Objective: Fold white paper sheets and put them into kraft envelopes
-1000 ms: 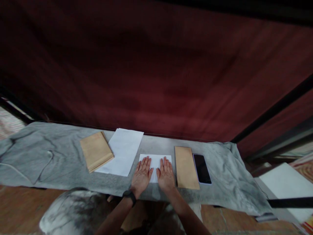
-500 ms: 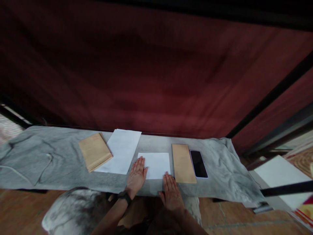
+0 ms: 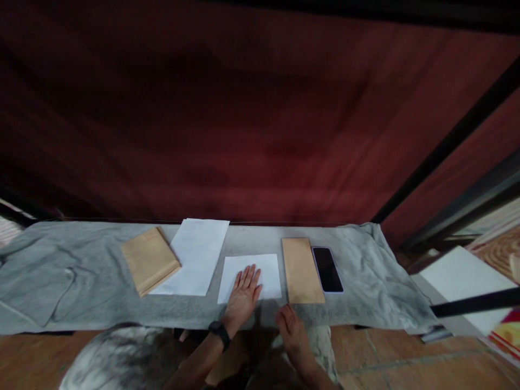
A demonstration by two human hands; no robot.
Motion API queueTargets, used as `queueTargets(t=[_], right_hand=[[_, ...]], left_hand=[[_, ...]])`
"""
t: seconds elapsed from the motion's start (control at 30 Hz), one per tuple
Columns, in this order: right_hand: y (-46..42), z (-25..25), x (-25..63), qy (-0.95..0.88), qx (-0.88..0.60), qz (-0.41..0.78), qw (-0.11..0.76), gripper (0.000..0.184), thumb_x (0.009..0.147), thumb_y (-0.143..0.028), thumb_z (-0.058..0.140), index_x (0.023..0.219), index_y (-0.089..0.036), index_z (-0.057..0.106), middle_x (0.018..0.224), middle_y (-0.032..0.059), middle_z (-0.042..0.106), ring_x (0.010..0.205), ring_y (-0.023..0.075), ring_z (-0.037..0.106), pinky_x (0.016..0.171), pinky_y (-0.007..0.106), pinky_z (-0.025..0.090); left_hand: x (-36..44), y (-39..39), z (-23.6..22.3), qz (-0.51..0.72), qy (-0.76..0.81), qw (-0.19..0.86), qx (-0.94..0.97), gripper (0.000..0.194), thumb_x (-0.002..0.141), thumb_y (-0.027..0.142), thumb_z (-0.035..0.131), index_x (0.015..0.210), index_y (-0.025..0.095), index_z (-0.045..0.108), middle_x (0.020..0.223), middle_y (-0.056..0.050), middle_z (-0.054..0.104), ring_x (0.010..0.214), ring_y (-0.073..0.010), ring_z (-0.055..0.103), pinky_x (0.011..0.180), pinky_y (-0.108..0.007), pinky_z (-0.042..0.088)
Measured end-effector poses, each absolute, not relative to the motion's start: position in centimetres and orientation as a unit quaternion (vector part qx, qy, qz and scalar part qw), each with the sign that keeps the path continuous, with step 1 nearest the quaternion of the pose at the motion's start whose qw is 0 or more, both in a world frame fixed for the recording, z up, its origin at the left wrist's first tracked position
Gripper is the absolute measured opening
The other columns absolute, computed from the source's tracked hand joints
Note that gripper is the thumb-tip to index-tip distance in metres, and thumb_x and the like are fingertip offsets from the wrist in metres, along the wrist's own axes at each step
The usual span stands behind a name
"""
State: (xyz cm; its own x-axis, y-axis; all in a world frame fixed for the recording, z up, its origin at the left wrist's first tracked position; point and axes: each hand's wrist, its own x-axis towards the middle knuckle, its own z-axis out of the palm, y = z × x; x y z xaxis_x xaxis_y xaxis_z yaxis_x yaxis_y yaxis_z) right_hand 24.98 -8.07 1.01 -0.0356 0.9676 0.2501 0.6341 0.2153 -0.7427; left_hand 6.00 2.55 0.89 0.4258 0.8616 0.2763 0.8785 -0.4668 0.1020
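Note:
A small sheet of white paper lies flat on the grey cloth in front of me. My left hand, with a dark watch on its wrist, presses flat on this paper with its fingers stretched out. Closer to me, by the cloth's front edge, my right hand is off the paper with its fingers curled in; I see nothing in them. Just beyond that hand lies a brown paper envelope. Larger white sheets lie left of the small paper, partly under a stack of brown envelopes.
A phone with a dark screen lies right of the single envelope. The grey cloth covers the bench and is wrinkled at both ends. A pale cable crosses its left end. Behind hangs a dark red curtain.
Both hands lay flat on the small paper at first. My right hand slid off it toward me and its fingers curled. My left hand moved from the paper's left edge to its middle.

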Motion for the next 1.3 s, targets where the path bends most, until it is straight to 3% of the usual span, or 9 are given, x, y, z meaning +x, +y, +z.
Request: queueTargets(t=[0.17, 0.27, 0.37, 0.47, 0.57, 0.77, 0.93, 1.2, 1.3], right_hand=[[-7.3, 2.0, 25.6, -0.646, -0.585, 0.305, 0.384, 0.031, 0.099, -0.033, 0.037, 0.082, -0.024, 0.06, 0.078, 0.0017, 0.065, 0.073, 0.0167, 0.065, 0.071, 0.027, 0.052], [-4.6, 2.7, 24.8, -0.659, -0.575, 0.309, 0.375, 0.029, 0.098, -0.032, 0.039, 0.079, -0.024, 0.059, 0.075, 0.0003, 0.063, 0.07, 0.0158, 0.063, 0.069, 0.027, 0.052], [-1.1, 2.8, 23.0, -0.69, -0.551, 0.268, 0.387, 0.028, 0.097, -0.026, 0.036, 0.103, -0.023, 0.064, 0.105, 0.0062, 0.068, 0.099, 0.0181, 0.065, 0.09, 0.032, 0.052], [1.9, 2.1, 21.1, -0.713, -0.567, 0.187, 0.366, 0.04, 0.097, -0.024, 0.035, 0.129, -0.015, 0.057, 0.14, 0.0152, 0.054, 0.133, 0.0233, 0.048, 0.11, 0.042, 0.041], [3.9, 1.3, 20.2, -0.735, -0.598, 0.132, 0.291, 0.045, 0.096, -0.021, 0.038, 0.137, -0.012, 0.053, 0.149, 0.0159, 0.047, 0.141, 0.0258, 0.039, 0.115, 0.045, 0.035], [7.8, 3.0, 21.7, -0.757, -0.628, 0.127, 0.131, 0.051, 0.092, -0.016, 0.048, 0.143, -0.018, 0.048, 0.148, 0.0116, 0.049, 0.138, 0.0244, 0.042, 0.114, 0.039, 0.035], [11.3, 4.8, 23.0, -0.763, -0.624, 0.142, 0.087, 0.047, 0.083, -0.017, 0.066, 0.129, -0.022, 0.06, 0.132, 0.0113, 0.06, 0.124, 0.0266, 0.053, 0.108, 0.039, 0.037], [13.3, 6.7, 22.9, -0.769, -0.614, 0.174, 0.029, 0.049, 0.072, -0.019, 0.08, 0.117, -0.024, 0.063, 0.131, 0.0098, 0.059, 0.122, 0.0271, 0.052, 0.097, 0.037, 0.04], [13.4, 7.7, 22.7, -0.771, -0.609, 0.183, 0.02, 0.042, 0.068, -0.021, 0.082, 0.107, -0.023, 0.068, 0.127, 0.0088, 0.06, 0.119, 0.0269, 0.054, 0.095, 0.037, 0.04]], left_hand=[[5.6, 2.5, 1.3, -0.145, -0.507, 0.012, -0.85, 0.049, 0.104, 0.04, 0.033, 0.148, 0.02, 0.042, 0.155, -0.01, 0.041, 0.144, -0.0258, 0.036, 0.116, -0.049, 0.034], [6.1, 2.8, 1.7, -0.149, -0.51, -0.011, -0.847, 0.049, 0.104, 0.039, 0.03, 0.147, 0.017, 0.042, 0.154, -0.012, 0.042, 0.144, -0.0242, 0.036, 0.116, -0.047, 0.035], [6.5, 3.5, 2.0, -0.151, -0.511, -0.033, -0.846, 0.049, 0.105, 0.037, 0.028, 0.147, 0.016, 0.042, 0.153, -0.012, 0.043, 0.144, -0.0227, 0.037, 0.116, -0.046, 0.035], [5.9, 4.1, 2.2, -0.144, -0.523, -0.043, -0.839, 0.05, 0.104, 0.036, 0.028, 0.148, 0.015, 0.04, 0.154, -0.012, 0.042, 0.145, -0.0228, 0.035, 0.117, -0.045, 0.033], [4.4, 4.8, 2.2, -0.136, -0.549, -0.044, -0.823, 0.051, 0.103, 0.034, 0.029, 0.149, 0.014, 0.039, 0.155, -0.012, 0.041, 0.145, -0.0231, 0.035, 0.118, -0.044, 0.032], [1.6, 7.6, 4.1, -0.093, -0.601, -0.055, -0.792, 0.049, 0.095, 0.015, 0.035, 0.143, 0.014, 0.047, 0.149, -0.012, 0.05, 0.14, -0.025, 0.041, 0.116, -0.044, 0.032], [1.0, 10.5, 6.1, -0.064, -0.591, -0.089, -0.799, 0.046, 0.088, 0.013, 0.045, 0.133, 0.016, 0.057, 0.137, -0.013, 0.059, 0.125, -0.0262, 0.054, 0.109, -0.042, 0.038], [0.5, 13.4, 6.9, -0.038, -0.588, -0.136, -0.796, 0.035, 0.078, 0.016, 0.063, 0.113, 0.02, 0.064, 0.12, -0.011, 0.066, 0.117, -0.0283, 0.059, 0.102, -0.043, 0.042], [0.8, 13.9, 7.7, -0.038, -0.585, -0.151, -0.796, 0.027, 0.074, 0.016, 0.068, 0.1, 0.018, 0.065, 0.108, -0.01, 0.068, 0.108, -0.0276, 0.062, 0.096, -0.04, 0.045]])
